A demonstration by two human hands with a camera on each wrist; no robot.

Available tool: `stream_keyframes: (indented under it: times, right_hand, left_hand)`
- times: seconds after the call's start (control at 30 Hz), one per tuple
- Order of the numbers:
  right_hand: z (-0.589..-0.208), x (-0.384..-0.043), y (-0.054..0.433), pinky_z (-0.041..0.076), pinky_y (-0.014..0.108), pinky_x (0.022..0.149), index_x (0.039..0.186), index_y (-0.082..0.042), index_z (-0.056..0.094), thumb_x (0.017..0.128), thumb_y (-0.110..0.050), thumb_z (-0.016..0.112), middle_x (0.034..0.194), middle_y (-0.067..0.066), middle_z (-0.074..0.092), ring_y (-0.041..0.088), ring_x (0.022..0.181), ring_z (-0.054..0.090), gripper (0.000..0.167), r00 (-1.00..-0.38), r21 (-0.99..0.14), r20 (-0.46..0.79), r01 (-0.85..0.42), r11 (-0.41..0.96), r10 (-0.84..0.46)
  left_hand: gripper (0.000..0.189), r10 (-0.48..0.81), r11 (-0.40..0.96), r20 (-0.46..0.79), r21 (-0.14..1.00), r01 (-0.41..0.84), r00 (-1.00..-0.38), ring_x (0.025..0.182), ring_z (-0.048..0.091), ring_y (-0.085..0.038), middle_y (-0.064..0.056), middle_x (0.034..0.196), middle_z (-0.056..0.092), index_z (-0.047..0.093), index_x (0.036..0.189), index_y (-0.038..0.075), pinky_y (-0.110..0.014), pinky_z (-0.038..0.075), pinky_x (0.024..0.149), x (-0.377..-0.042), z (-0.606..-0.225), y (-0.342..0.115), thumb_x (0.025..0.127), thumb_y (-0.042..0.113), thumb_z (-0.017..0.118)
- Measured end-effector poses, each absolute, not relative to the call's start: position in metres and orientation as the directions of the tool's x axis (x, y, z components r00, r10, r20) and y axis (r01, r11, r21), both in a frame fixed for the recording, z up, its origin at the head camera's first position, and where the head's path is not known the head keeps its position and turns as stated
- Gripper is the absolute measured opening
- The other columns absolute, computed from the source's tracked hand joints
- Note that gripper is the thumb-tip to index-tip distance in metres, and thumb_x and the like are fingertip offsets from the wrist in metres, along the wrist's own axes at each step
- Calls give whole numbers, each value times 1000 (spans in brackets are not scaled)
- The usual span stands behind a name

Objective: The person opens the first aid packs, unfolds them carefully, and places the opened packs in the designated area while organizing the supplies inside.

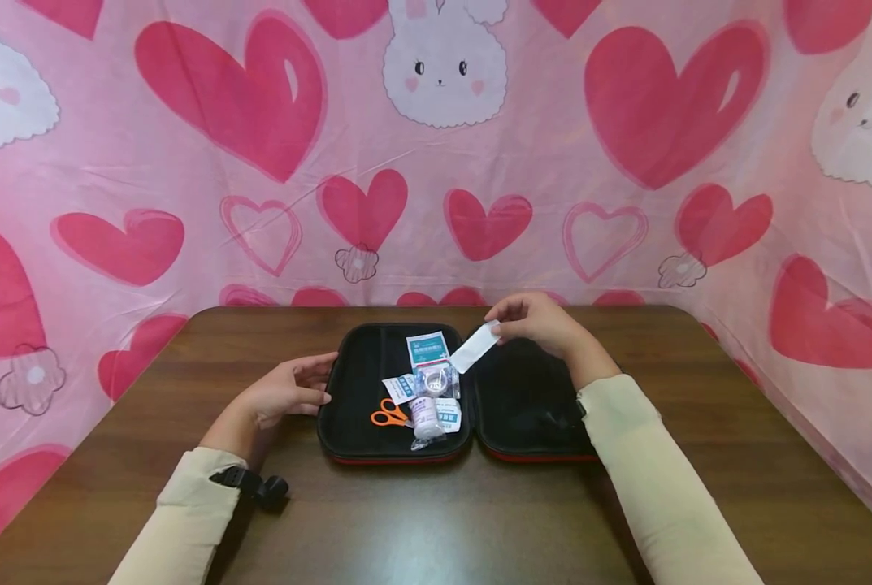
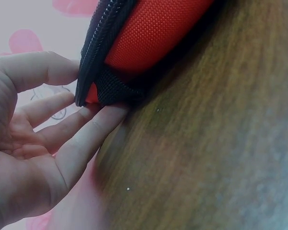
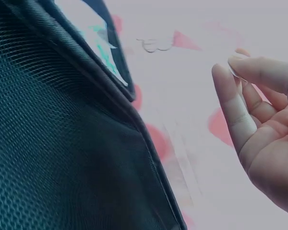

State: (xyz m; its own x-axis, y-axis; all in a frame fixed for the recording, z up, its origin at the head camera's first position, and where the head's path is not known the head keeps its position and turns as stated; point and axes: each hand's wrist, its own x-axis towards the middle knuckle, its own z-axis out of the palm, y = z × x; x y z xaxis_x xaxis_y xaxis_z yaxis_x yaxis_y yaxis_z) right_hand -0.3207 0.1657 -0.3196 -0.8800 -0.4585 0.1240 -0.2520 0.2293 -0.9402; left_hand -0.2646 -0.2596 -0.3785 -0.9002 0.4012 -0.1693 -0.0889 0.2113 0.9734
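An unzipped black case [image 1: 358,357] with a red outside lies spread flat on the table. My left hand [image 1: 282,394] grips its left edge; in the left wrist view the thumb rests on the zipped rim [image 2: 93,60] and the fingers reach beneath, by a black strap tab [image 2: 114,88]. Above the case's middle, my right hand [image 1: 541,325] pinches a white flat packet [image 1: 474,348] between thumb and fingertips. The left half holds orange-handled scissors [image 1: 389,413], a wrapped bandage roll [image 1: 426,420], a smaller roll in clear wrap [image 1: 436,380], a green-and-white packet [image 1: 428,349] and small blue-and-white packets [image 1: 399,388].
The case's right half [image 1: 531,398] shows a black mesh lining [image 3: 43,120]. Brown wooden table [image 1: 377,520] surrounds the case. Behind it hangs a pink cloth [image 1: 436,154] printed with hearts and rabbits. A black strapped device [image 1: 260,487] sits on the left wrist.
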Motion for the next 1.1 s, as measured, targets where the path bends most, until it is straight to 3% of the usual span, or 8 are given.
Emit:
stream_keyframes:
  times: [0.17, 0.4, 0.67, 0.87, 1.1]
  right_hand:
    - [-323, -319, 182, 57, 33, 75, 111, 17, 60, 87, 3, 68, 93, 10, 66, 22, 78, 64, 29, -905, -953, 163, -247, 175, -393]
    - [-331, -322, 205, 57, 29, 76, 100, -3, 71, 89, 2, 67, 92, 2, 68, 18, 80, 64, 12, -935, -968, 192, -230, 99, -297]
    - [-342, -321, 223, 58, 28, 74, 97, -2, 71, 89, 8, 64, 89, 1, 70, 15, 77, 66, 15, -953, -978, 206, -209, -10, -221]
    - [-348, -321, 228, 58, 28, 72, 102, 10, 67, 88, 10, 64, 86, 2, 70, 16, 74, 66, 14, -964, -982, 185, -174, -75, -189]
    - [-352, -320, 236, 57, 27, 73, 89, -12, 74, 89, 9, 63, 87, 1, 70, 15, 76, 66, 24, -969, -979, 193, -180, -94, -152]
  left_hand:
    - [77, 394, 215, -173, 972, -92, -903, 106, 58, -23, -34, 147, 32, 25, 152, -2, -37, 57, 79, -264, -380, -261, 86, -7, 65]
    - [78, 404, 217, -165, 973, -81, -900, 109, 57, -24, -34, 147, 32, 24, 152, -2, -37, 57, 79, -265, -381, -261, 86, -6, 66]
    - [78, 411, 219, -154, 973, -67, -898, 107, 58, -22, -34, 146, 33, 24, 152, -3, -36, 58, 78, -266, -381, -260, 85, -6, 66]
    - [79, 414, 218, -154, 974, -67, -897, 107, 58, -22, -34, 146, 33, 24, 152, -3, -36, 57, 78, -265, -381, -260, 85, -6, 66]
    - [78, 412, 218, -159, 973, -73, -897, 109, 57, -24, -34, 146, 33, 25, 152, -3, -37, 57, 80, -265, -380, -260, 86, -6, 66]
